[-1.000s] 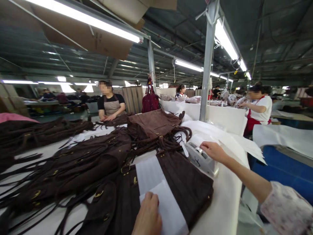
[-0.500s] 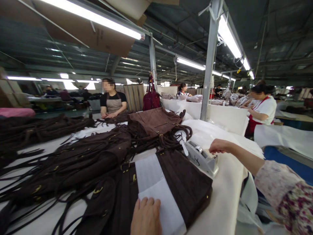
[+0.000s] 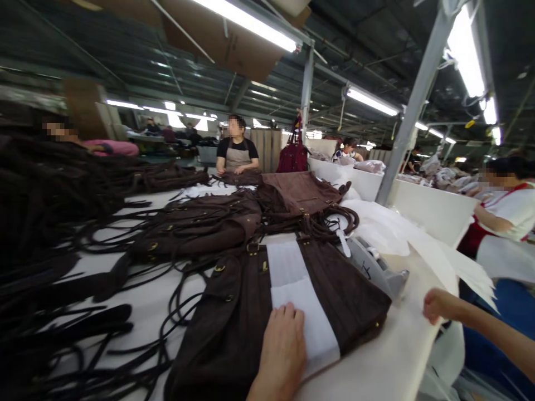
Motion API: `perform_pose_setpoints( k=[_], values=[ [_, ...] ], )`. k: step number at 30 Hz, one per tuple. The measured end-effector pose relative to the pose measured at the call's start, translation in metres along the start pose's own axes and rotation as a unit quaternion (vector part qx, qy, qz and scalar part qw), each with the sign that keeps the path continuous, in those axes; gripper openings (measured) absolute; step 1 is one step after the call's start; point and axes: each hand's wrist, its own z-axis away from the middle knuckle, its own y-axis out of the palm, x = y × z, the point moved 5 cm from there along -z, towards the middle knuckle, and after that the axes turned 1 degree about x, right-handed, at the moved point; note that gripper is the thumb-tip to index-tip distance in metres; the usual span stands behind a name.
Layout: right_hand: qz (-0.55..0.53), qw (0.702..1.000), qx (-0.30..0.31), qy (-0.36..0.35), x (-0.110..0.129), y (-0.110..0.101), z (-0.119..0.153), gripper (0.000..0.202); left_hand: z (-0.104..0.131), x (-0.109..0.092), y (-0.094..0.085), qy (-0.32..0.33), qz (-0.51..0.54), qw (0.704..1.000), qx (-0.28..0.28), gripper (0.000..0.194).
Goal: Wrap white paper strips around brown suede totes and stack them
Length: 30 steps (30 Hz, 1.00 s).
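Note:
A dark brown bag (image 3: 346, 301) with brass fittings lies in front of me. A white paper strip (image 3: 321, 323), folded over, runs across it. My left hand (image 3: 284, 348) rests on that strip, fingers laid flat and pointing away from me. Over the table's right edge is my right hand (image 3: 441, 305), its fingers closed in a pinch; whatever they hold, if anything, is too small to make out. Between the bag and the white sheets (image 3: 434, 262) stands a grey tape dispenser (image 3: 378, 267), apart from both hands. A white tag (image 3: 343, 242) hangs beside it.
More brown bags (image 3: 200, 223) with long straps cover the left and far side of the table. A lighter brown bag (image 3: 301, 192) lies behind mine. A person in an apron (image 3: 237, 153) faces the far side. Another person (image 3: 505, 206) works at right beyond a white partition (image 3: 434, 209).
My right hand has moved away from the tape dispenser, toward me and the table's right edge. My left hand stays on the paper. The view has turned left.

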Motion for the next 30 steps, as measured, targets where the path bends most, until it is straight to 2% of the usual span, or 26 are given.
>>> perform_pose_setpoints(
  k=[2, 3, 6, 8, 10, 11, 13, 15, 18, 24, 27, 30],
  values=[
    [-0.033, 0.997, 0.069, -0.014, 0.013, 0.007, 0.016, 0.026, 0.003, -0.003, 0.001, -0.003, 0.017, 1.0, -0.01, 0.039],
    [-0.099, 0.988, 0.113, -0.032, 0.029, 0.011, 0.026, 0.027, 0.003, -0.005, 0.002, -0.001, 0.02, 1.0, -0.008, 0.038],
    [-0.268, 0.933, 0.224, -0.092, 0.111, 0.035, 0.056, 0.027, 0.002, -0.011, 0.004, 0.0, 0.022, 1.0, 0.012, 0.036],
    [-0.328, 0.889, 0.302, -0.107, 0.18, 0.068, 0.067, 0.027, 0.001, -0.013, 0.004, -0.007, 0.028, 0.999, 0.015, 0.035],
    [-0.374, 0.85, 0.357, -0.104, 0.24, 0.108, 0.062, 0.026, 0.001, -0.014, 0.004, -0.009, 0.027, 1.0, 0.011, 0.037],
    [-0.389, 0.842, 0.362, -0.091, 0.262, 0.127, 0.053, 0.024, 0.002, -0.014, 0.004, -0.008, 0.025, 1.0, 0.013, 0.038],
    [-0.399, 0.847, 0.342, -0.074, 0.288, 0.161, 0.029, 0.019, 0.003, -0.015, 0.006, -0.008, 0.017, 1.0, 0.018, 0.039],
    [-0.395, 0.859, 0.318, -0.067, 0.296, 0.186, 0.006, 0.015, 0.005, -0.016, 0.007, -0.009, 0.014, 1.0, 0.02, 0.04],
    [-0.386, 0.871, 0.297, -0.069, 0.293, 0.203, -0.017, 0.013, 0.005, -0.017, 0.009, -0.003, 0.004, 1.0, 0.026, 0.042],
    [-0.369, 0.88, 0.285, -0.09, 0.288, 0.205, -0.024, 0.021, -0.001, -0.009, -0.004, 0.027, 0.047, 0.997, 0.06, 0.043],
    [-0.351, 0.889, 0.275, -0.103, 0.288, 0.207, -0.025, 0.024, -0.003, -0.003, -0.01, 0.015, 0.089, 0.994, 0.064, 0.048],
    [-0.328, 0.902, 0.252, -0.122, 0.29, 0.209, -0.027, 0.026, -0.002, 0.0, -0.008, 0.003, 0.116, 0.991, 0.07, 0.051]
  ],
)
